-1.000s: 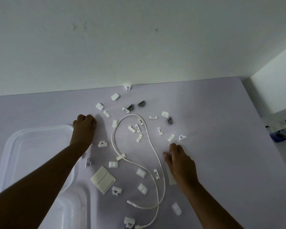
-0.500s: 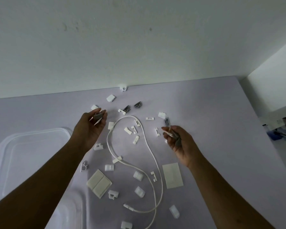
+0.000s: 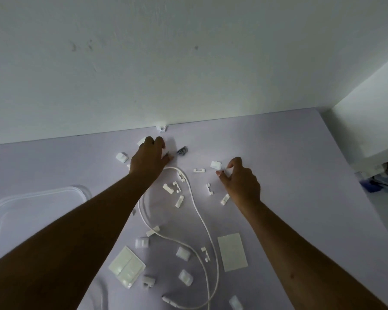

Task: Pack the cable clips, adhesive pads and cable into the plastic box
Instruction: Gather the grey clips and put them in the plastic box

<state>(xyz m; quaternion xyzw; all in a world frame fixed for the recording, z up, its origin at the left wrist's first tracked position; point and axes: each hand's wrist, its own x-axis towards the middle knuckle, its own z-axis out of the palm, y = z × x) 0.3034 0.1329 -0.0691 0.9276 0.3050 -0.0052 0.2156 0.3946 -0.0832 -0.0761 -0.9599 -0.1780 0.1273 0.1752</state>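
Observation:
Small white cable clips (image 3: 179, 201) lie scattered over the pale purple table (image 3: 289, 153). A white cable (image 3: 197, 211) loops through the middle. One adhesive pad sheet (image 3: 232, 251) lies lower right, a second pad pack (image 3: 127, 266) lower left. The clear plastic box (image 3: 54, 191) stands at the left, mostly behind my left arm. My left hand (image 3: 149, 157) reaches far, palm down, thumb and fingers closed on a dark clip, beside a grey clip (image 3: 182, 151). My right hand (image 3: 240, 180) pinches a small white clip next to a larger white clip (image 3: 216, 164).
A white wall (image 3: 188, 63) runs along the table's far edge, with one clip (image 3: 161, 127) right against it. The table's right edge drops to a floor with a blue object and wires (image 3: 374, 186). A clear curved rim (image 3: 101, 291) shows at the bottom left.
Both hands have turned palm down and gone farther across the table. The left moved up to the grey clips near the wall; the right moved to the white clip at mid right.

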